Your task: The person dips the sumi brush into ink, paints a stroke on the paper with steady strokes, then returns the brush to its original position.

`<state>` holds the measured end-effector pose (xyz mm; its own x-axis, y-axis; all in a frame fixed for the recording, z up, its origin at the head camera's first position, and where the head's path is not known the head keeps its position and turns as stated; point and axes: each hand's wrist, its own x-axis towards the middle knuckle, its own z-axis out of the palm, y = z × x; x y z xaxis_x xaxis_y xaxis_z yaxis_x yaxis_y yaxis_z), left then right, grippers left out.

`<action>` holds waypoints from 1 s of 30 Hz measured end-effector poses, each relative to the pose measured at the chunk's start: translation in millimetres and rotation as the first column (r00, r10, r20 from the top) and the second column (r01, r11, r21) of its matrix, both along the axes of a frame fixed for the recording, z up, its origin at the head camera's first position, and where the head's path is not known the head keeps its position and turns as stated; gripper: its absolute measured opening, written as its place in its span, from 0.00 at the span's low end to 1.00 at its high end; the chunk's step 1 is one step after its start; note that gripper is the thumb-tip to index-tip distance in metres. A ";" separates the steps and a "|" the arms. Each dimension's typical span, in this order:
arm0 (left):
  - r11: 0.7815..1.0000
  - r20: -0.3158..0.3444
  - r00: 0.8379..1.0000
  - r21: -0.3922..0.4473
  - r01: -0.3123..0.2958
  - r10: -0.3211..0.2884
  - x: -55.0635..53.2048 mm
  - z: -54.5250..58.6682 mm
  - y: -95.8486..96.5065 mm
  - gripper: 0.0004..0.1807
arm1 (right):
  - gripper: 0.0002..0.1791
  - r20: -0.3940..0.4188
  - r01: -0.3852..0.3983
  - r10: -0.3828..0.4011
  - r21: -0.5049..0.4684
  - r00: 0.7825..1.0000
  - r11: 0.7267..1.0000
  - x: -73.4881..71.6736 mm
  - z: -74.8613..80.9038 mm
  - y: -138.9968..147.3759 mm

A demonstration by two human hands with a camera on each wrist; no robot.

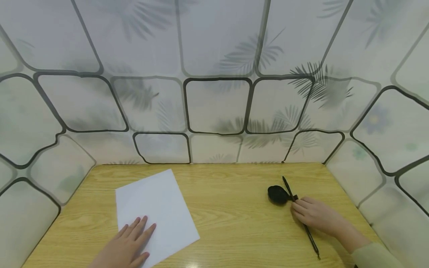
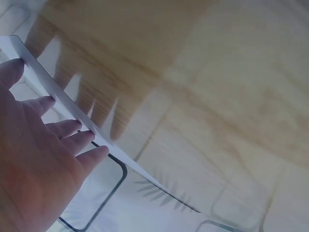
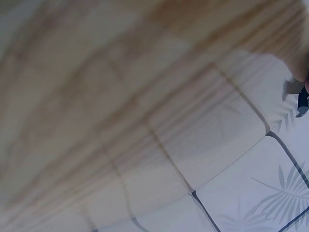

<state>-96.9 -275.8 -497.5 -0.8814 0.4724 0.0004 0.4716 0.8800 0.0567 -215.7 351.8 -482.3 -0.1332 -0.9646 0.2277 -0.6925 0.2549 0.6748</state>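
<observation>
The left hand (image 1: pixel 126 243) lies flat, fingers spread and grasping nothing, on 1 white paper sheet (image 1: pixel 161 204) at the bench's left. At the right, the right hand (image 1: pixel 316 217) pinches 1 slim black stick (image 1: pixel 311 240), just beside 1 round black dish (image 1: pixel 277 195). Leaf-patterned fabric (image 1: pixel 214 104) rises behind the wood-grain bench (image 1: pixel 231 227).

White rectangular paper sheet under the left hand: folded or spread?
Spread: the white paper sheet lies flat on the yellow wooden table, no fold showing.
</observation>
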 end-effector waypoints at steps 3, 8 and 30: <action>1.000 -0.006 1.000 -0.010 0.021 -0.021 0.0 0.0 5.2 0.40 | 0.43 -0.004 -0.014 0.014 -0.001 1.000 1.000 -0.1 -0.8 0.6; 0.999 -0.007 0.999 -0.022 0.038 -0.038 0.4 1.7 14.0 0.40 | 0.42 -0.012 -0.029 0.029 -0.004 1.000 1.000 0.4 -1.1 1.0; 0.993 0.036 0.993 -0.008 0.114 -0.114 -4.2 4.9 43.6 0.39 | 0.40 -0.043 -0.046 0.045 -0.023 0.998 0.999 1.9 2.5 -0.2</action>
<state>-101.1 -232.2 -492.6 -0.8213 0.5695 -0.0352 0.5666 0.8213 0.0673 -213.7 351.6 -479.7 -0.0787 -0.9636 0.2554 -0.6746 0.2401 0.6981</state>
